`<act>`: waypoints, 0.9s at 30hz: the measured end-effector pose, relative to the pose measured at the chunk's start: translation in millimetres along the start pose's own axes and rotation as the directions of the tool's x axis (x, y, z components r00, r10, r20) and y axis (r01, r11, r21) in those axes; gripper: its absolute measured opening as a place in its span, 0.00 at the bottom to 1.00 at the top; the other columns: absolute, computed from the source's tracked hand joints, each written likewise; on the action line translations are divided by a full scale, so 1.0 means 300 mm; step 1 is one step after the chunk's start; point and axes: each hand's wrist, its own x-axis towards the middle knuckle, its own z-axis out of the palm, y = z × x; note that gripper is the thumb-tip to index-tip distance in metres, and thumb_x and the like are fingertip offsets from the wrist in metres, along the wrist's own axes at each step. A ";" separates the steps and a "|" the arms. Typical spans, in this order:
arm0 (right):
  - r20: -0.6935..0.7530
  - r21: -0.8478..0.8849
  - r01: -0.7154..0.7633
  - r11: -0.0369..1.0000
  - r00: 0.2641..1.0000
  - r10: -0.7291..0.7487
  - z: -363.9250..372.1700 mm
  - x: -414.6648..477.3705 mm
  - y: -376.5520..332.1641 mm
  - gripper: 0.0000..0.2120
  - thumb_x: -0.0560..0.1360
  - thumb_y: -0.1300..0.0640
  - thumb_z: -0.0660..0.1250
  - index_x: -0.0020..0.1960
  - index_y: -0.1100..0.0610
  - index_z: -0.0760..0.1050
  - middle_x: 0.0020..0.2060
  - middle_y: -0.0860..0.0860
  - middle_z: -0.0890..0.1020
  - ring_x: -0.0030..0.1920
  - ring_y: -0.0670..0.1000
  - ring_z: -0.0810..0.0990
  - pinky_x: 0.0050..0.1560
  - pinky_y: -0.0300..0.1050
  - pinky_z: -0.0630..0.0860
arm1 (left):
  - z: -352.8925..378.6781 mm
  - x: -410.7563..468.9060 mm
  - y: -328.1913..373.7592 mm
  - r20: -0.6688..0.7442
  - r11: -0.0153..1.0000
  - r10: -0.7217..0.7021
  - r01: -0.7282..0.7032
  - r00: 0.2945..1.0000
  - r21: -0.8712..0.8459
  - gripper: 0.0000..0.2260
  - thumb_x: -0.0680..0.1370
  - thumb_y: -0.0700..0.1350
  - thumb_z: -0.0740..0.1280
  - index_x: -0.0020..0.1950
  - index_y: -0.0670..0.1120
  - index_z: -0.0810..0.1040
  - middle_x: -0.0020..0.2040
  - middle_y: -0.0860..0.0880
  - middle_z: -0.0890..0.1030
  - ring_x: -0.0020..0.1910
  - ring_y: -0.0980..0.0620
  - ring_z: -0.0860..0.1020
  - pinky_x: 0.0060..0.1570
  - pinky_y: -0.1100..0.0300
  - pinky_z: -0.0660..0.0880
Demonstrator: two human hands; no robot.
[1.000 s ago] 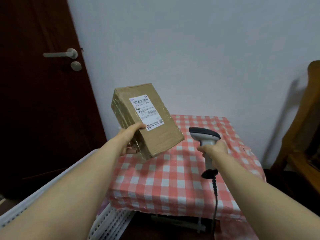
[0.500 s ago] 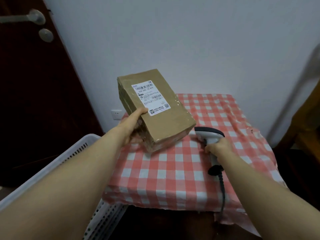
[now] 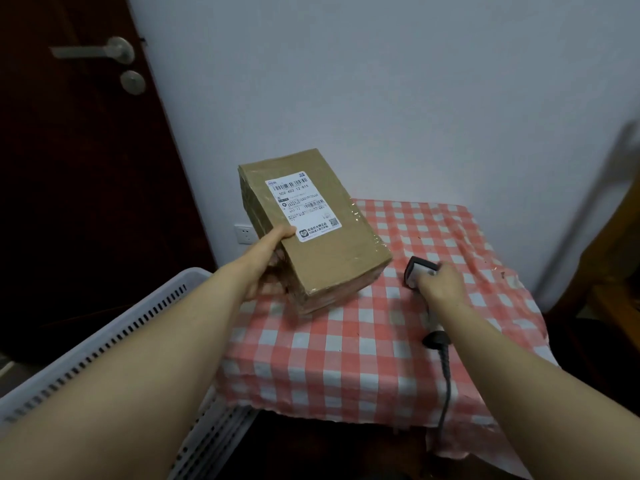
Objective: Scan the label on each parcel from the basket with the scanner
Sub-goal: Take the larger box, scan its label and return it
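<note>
Left hand (image 3: pixel 268 268) grips the near left edge of a brown rectangular cardboard parcel wrapped in clear tape (image 3: pixel 311 230), thumb (image 3: pixel 285 233) pressed on the top face and the fingers curled beneath. The parcel is tilted, label side up, with its lower right corner at or just above the small worktop covered with a red-and-white checked cloth (image 3: pixel 363 348); whether that corner touches cannot be told. A white printed shipping label with barcodes (image 3: pixel 303 209) sits on the upper left part of the top face, the thumb tip touching its lower corner. Right hand (image 3: pixel 440 284) is closed around the handle of a grey-and-white handheld barcode scanner (image 3: pixel 417 273), which is low over the cloth, just right of the parcel. Its black cable (image 3: pixel 446 375) trails off the near edge. A white slotted plastic basket (image 3: pixel 104 344) stands at lower left, beside the worktop.
</note>
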 end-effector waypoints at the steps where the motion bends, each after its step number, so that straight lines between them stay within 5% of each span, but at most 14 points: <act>1: 0.026 0.081 0.067 0.994 0.997 -0.070 -0.001 -0.029 -0.039 0.19 0.77 0.55 0.61 0.65 0.62 0.71 0.60 0.61 0.78 0.53 0.58 0.77 0.56 0.50 0.74 | -0.021 -0.018 -0.001 0.001 1.000 -0.003 0.003 1.000 -0.003 0.16 0.72 0.60 0.66 0.49 0.49 0.77 0.48 0.45 0.76 0.50 0.46 0.78 0.46 0.54 0.77; 4: 0.239 0.350 0.061 0.935 0.959 -0.152 0.011 -0.161 -0.172 0.26 0.78 0.44 0.59 0.70 0.58 0.69 0.66 0.56 0.75 0.61 0.55 0.74 0.63 0.52 0.70 | -0.104 -0.076 -0.011 -0.014 1.000 -0.018 0.018 1.000 -0.005 0.22 0.69 0.62 0.67 0.56 0.49 0.77 0.52 0.43 0.79 0.51 0.45 0.80 0.45 0.54 0.79; 6: 0.417 0.399 -0.015 0.917 0.893 -0.167 0.033 -0.248 -0.246 0.24 0.74 0.38 0.61 0.63 0.51 0.72 0.63 0.50 0.76 0.64 0.54 0.73 0.67 0.56 0.67 | -0.170 -0.120 -0.016 -0.001 0.999 -0.024 0.024 1.000 -0.023 0.21 0.69 0.63 0.67 0.54 0.50 0.77 0.52 0.43 0.80 0.51 0.43 0.80 0.46 0.52 0.79; 12: 0.713 0.321 -0.061 0.945 0.672 -0.199 0.182 -0.432 -0.364 0.13 0.71 0.41 0.66 0.50 0.48 0.75 0.43 0.47 0.79 0.47 0.51 0.75 0.57 0.53 0.70 | -0.436 -0.258 -0.072 -0.034 0.995 -0.018 0.014 0.999 -0.103 0.18 0.72 0.60 0.66 0.53 0.48 0.77 0.49 0.43 0.79 0.49 0.44 0.79 0.49 0.50 0.78; 18: 0.776 0.298 -0.025 0.954 0.588 -0.228 0.442 -0.635 -0.484 0.13 0.71 0.44 0.67 0.49 0.52 0.78 0.41 0.50 0.81 0.42 0.51 0.78 0.48 0.46 0.74 | -0.741 -0.358 -0.211 -0.150 0.970 -0.104 0.067 0.983 -0.232 0.24 0.72 0.58 0.67 0.64 0.48 0.73 0.55 0.41 0.80 0.49 0.44 0.81 0.42 0.53 0.79; 25: 0.848 0.163 -0.004 0.987 0.512 -0.138 0.817 -0.848 -0.533 0.20 0.67 0.43 0.72 0.52 0.55 0.77 0.47 0.55 0.83 0.47 0.54 0.80 0.51 0.51 0.78 | -1.017 -0.419 -0.398 -0.500 0.966 -0.157 0.027 0.852 -0.259 0.09 0.77 0.39 0.67 0.56 0.42 0.76 0.44 0.47 0.82 0.39 0.52 0.80 0.32 0.59 0.79; 27: 0.868 0.136 -0.028 0.990 0.486 -0.106 0.922 -0.906 -0.528 0.23 0.66 0.45 0.73 0.56 0.56 0.76 0.49 0.56 0.83 0.49 0.56 0.81 0.48 0.50 0.78 | -1.089 -0.425 -0.464 -0.560 0.969 -0.171 0.035 0.811 -0.245 0.09 0.76 0.36 0.68 0.55 0.40 0.78 0.48 0.45 0.83 0.40 0.51 0.80 0.34 0.59 0.78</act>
